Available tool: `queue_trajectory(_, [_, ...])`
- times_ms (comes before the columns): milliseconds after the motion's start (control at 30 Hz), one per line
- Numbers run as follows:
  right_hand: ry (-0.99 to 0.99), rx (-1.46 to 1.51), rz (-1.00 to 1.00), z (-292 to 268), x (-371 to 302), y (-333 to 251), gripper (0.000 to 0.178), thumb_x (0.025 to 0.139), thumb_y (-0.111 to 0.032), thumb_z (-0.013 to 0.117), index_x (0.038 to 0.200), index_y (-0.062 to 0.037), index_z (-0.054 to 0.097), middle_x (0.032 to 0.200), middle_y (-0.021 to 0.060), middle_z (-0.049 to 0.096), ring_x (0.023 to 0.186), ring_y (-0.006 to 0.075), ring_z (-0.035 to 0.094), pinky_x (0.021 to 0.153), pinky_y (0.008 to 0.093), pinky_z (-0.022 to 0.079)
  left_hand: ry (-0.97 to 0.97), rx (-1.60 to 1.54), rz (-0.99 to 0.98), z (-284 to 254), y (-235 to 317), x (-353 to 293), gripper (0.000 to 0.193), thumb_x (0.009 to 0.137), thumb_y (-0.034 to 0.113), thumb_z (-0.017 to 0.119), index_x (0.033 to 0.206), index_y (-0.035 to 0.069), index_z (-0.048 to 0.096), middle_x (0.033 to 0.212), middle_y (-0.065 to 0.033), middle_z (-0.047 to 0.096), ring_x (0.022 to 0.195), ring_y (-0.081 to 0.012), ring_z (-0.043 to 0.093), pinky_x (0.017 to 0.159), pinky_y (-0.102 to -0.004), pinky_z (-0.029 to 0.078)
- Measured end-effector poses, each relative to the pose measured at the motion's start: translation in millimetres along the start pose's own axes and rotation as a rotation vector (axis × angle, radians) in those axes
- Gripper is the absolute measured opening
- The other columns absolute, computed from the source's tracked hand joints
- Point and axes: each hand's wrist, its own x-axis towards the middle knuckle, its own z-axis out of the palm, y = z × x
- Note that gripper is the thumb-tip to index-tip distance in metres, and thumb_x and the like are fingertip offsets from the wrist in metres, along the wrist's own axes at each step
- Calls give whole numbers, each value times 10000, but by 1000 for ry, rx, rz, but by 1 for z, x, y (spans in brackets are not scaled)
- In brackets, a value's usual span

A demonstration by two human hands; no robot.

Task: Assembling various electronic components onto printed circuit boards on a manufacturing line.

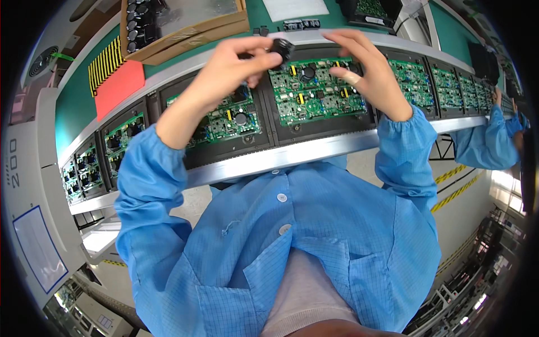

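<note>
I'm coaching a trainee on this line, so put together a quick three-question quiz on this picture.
1. Which hand holds the black cylindrical part?
2. True or false: black cylinders sit in the cardboard box.
3. The right hand is: A) clenched in a fist; B) open, thumb apart from the fingers; C) hidden from view.

Key: 1. The left hand. 2. True. 3. B.

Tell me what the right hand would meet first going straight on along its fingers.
Likely the black parts, ahead and left of the right hand; depth is unclear, so it might pass above them.
</note>
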Motion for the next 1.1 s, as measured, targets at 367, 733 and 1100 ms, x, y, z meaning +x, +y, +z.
queue_trajectory(367, [79, 447, 41, 1, -30, 5, 505, 835, 157, 647, 1325, 42, 610, 1245, 134, 568, 1177, 262, 632, 1024, 361, 516, -242, -251, -88, 55, -45, -3, 492, 953, 85, 707, 1394, 79, 488, 976, -26, 568, 899, -150, 647, 821, -308, 533])
queue_trajectory(733, [-215, -29, 346, -22, -100, 39, 430, 793, 63, 790, 1188, -63, 676, 1145, 60, 673, 726, 167, 560, 700, 295, 504, -172, 319, 57, 78, -80, 8, 334, 997, 144, 654, 1317, 66, 599, 1186, -97, 634, 991, -198, 615, 889, -341, 517])
queue_trajectory(1100, [-235, -115, 264, -4, -101, 55, 358, 827, 11, 788, 1159, -75, 686, 1064, 65, 607, 795, 229, 624, 698, 346, 534, -73, 631, 331, 89, -79, 13, 287, 840, 135, 800, 1106, 78, 708, 1164, -122, 636, 1087, -302, 621, 971, -408, 497])
